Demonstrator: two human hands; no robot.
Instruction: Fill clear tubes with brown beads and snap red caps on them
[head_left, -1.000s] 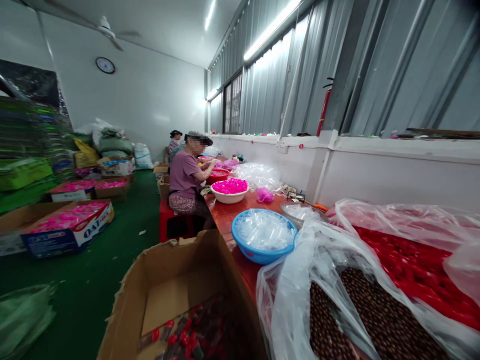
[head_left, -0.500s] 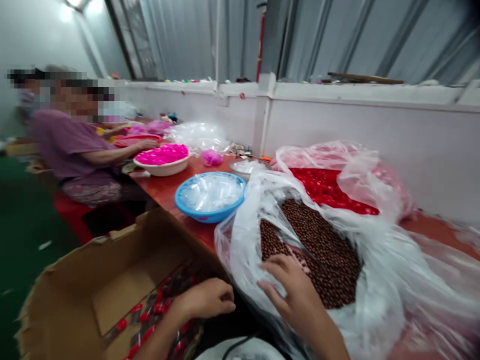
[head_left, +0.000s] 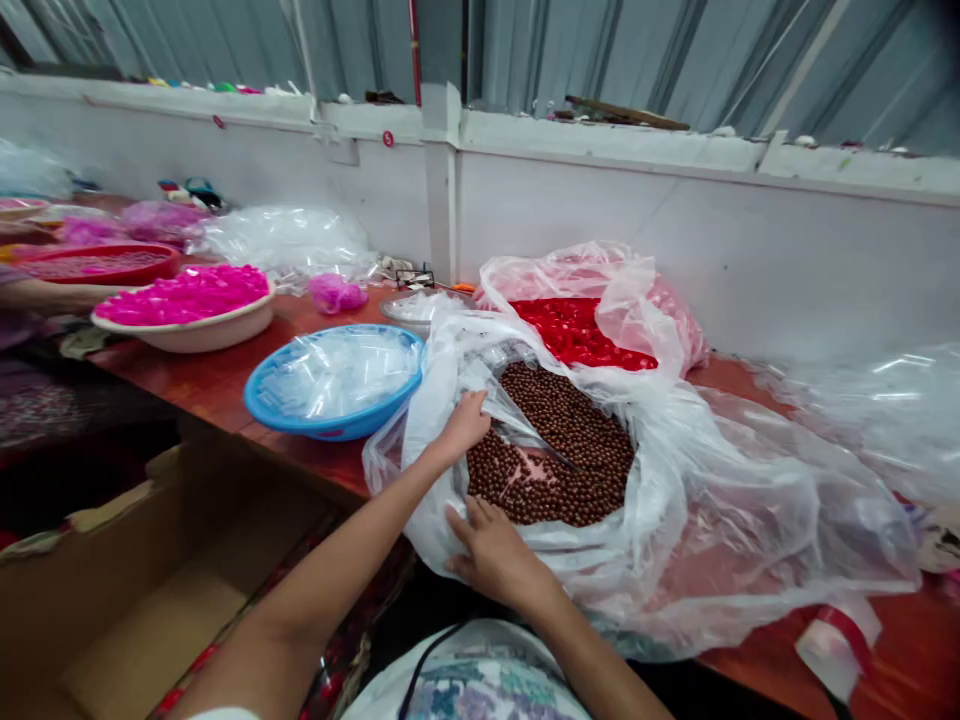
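A large clear plastic bag point(head_left: 660, 480) lies open on the red table, holding many small brown balls point(head_left: 577, 430) and some pink bits. My left hand point(head_left: 466, 425) reaches to the bag's left inner side, its fingers bent at the edge of some clear plastic sleeves point(head_left: 491, 385); whether it grips them is too small to tell. Lower down, my right hand point(head_left: 495, 550) rests at the near rim of the bag, fingers apart, beside the balls, with nothing visible in it.
Left of the bag stands a blue basin point(head_left: 334, 385) of clear plastic pieces, then a white basin point(head_left: 187, 310) of pink pieces. Red pieces point(head_left: 577, 330) fill a bag behind. A cardboard box point(head_left: 150, 590) is at lower left. A person's arm point(head_left: 56, 297) shows far left.
The view has swung right. My left hand has moved from above the cardboard box up to the bag's left inner side. My right hand has shifted to the near rim.
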